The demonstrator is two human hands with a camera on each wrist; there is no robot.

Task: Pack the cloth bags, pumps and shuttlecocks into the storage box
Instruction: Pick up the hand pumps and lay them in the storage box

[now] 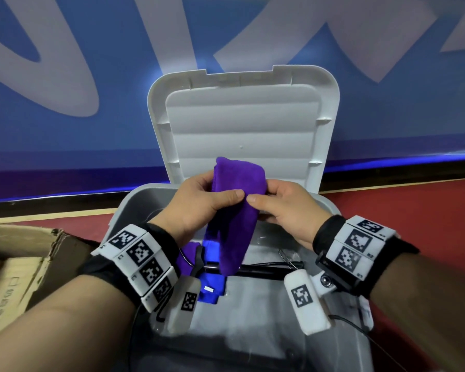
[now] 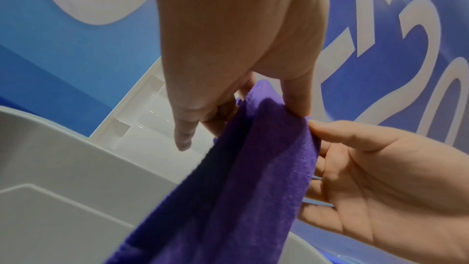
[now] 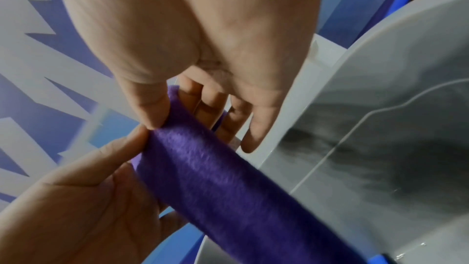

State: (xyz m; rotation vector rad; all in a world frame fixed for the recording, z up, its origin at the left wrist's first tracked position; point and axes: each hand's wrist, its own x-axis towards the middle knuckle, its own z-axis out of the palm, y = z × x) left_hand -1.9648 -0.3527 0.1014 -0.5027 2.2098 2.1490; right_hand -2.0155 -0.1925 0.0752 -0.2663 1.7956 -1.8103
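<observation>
A purple cloth bag (image 1: 235, 210) hangs folded above the open grey storage box (image 1: 134, 205). My left hand (image 1: 202, 200) pinches its upper part between thumb and fingers, and my right hand (image 1: 279, 205) pinches the same fold from the right, thumbs almost meeting. The left wrist view shows the purple cloth bag (image 2: 241, 178) held by my left hand (image 2: 241, 107), with the right hand (image 2: 380, 178) beside it. The right wrist view shows the purple cloth bag (image 3: 228, 178) pinched by my right hand (image 3: 177, 111). Inside the box lie a blue cloth (image 1: 210, 285) and a black pump (image 1: 266, 269).
The box's white lid (image 1: 242, 124) stands open against a blue banner wall (image 1: 65, 76). A cardboard box (image 1: 19, 264) sits at the left on the red floor (image 1: 414, 205). A thin wire (image 1: 283, 256) lies inside the box at the right.
</observation>
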